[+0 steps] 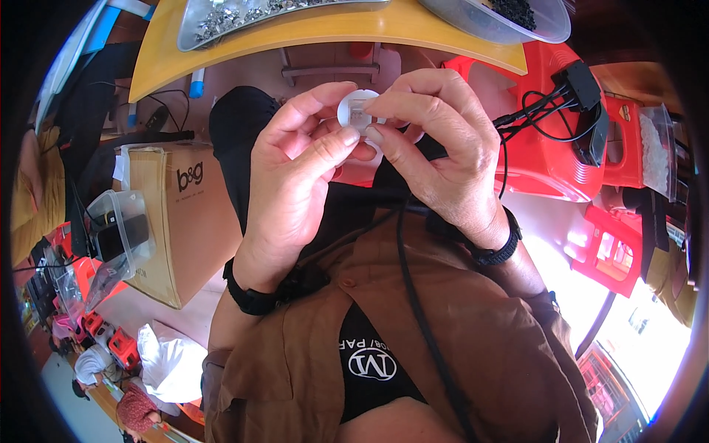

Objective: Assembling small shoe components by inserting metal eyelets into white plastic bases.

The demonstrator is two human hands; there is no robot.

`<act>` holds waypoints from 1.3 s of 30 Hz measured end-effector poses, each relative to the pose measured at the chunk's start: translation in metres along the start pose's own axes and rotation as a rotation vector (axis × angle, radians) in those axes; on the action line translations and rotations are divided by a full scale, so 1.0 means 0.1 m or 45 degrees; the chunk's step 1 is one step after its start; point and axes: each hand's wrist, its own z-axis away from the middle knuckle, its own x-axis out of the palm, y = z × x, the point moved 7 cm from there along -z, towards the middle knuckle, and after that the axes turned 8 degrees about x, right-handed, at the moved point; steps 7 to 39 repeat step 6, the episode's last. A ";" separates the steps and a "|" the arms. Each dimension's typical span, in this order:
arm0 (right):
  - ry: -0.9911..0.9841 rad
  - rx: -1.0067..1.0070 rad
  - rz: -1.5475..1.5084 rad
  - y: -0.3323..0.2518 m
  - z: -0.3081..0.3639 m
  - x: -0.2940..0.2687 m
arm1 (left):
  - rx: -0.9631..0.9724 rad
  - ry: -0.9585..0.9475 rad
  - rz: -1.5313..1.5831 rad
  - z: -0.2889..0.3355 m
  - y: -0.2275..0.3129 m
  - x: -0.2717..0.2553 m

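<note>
Between my two hands, over my lap, is a small round white plastic part (357, 109) with a rectangular recess in its middle. My left hand (301, 159) grips it by the rim, thumb below and fingers curled behind. My right hand (443, 136) is at its right side, thumb and index finger pinched close to the edge. Whether a tiny piece sits in that right pinch is hidden by the fingertips. Both wrists wear black bands.
A yellow table (325, 29) ahead bears a tray of small metal pieces (255, 11) and a clear bowl with black bits (509, 29). At left stands a cardboard box (196, 214) beside a clear plastic bin (122, 229). A red stool (546, 140) with black cables is at right.
</note>
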 end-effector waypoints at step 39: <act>0.003 -0.057 0.119 -0.08 0.02 0.00 | 0.098 -0.057 -0.036 -0.01 0.02 -0.01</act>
